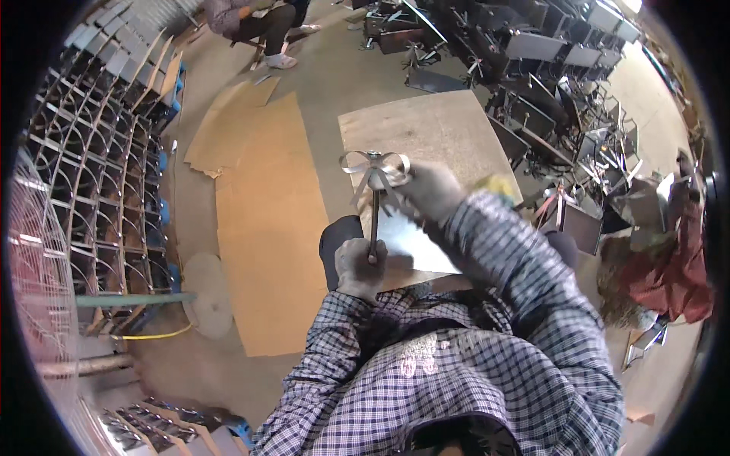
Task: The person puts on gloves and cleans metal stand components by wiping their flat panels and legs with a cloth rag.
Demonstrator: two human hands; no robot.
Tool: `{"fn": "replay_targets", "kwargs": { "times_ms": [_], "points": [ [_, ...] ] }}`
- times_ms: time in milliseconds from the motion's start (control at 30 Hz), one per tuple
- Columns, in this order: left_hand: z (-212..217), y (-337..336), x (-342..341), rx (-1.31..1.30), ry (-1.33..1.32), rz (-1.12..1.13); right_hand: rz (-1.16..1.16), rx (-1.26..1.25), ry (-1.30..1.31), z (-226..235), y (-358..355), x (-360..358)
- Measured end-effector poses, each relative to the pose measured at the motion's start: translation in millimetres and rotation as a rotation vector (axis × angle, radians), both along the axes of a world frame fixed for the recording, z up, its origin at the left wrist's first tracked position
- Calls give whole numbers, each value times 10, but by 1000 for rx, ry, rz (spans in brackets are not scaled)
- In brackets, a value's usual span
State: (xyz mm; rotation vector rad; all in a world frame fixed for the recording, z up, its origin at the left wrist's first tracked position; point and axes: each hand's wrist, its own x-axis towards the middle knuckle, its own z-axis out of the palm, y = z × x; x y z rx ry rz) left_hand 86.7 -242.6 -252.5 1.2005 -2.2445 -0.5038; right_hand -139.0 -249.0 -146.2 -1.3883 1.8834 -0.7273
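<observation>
My left hand, in a grey glove, grips the lower end of a thin dark metal rod that stands upright over my lap. My right hand, also gloved, holds the rod's top, where shiny curled metal strips loop out like a bow. Under both hands a flat bright metal sheet rests on my knees. Just beyond it lies a square wooden board on the floor.
Brown cardboard sheets cover the floor on the left. Stacked metal frames line the left side, and dark metal chair parts pile up at the upper right. Another person's legs show at the top. A red cloth hangs at right.
</observation>
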Motion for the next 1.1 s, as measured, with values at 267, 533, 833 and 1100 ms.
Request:
{"fn": "replay_targets", "kwargs": {
  "times_ms": [267,533,833,1100],
  "points": [
    [17,-14,-9,-23,-32,-20,172,-113,396,170,-127,-115],
    [-94,-19,1,-70,-7,-7,69,29,47,-442,421,314],
    [32,-25,-38,-10,-76,-9,-156,315,-506,-141,785,485],
    [891,62,542,1066,703,-167,169,-305,-381,-287,1128,774]
  ]
}}
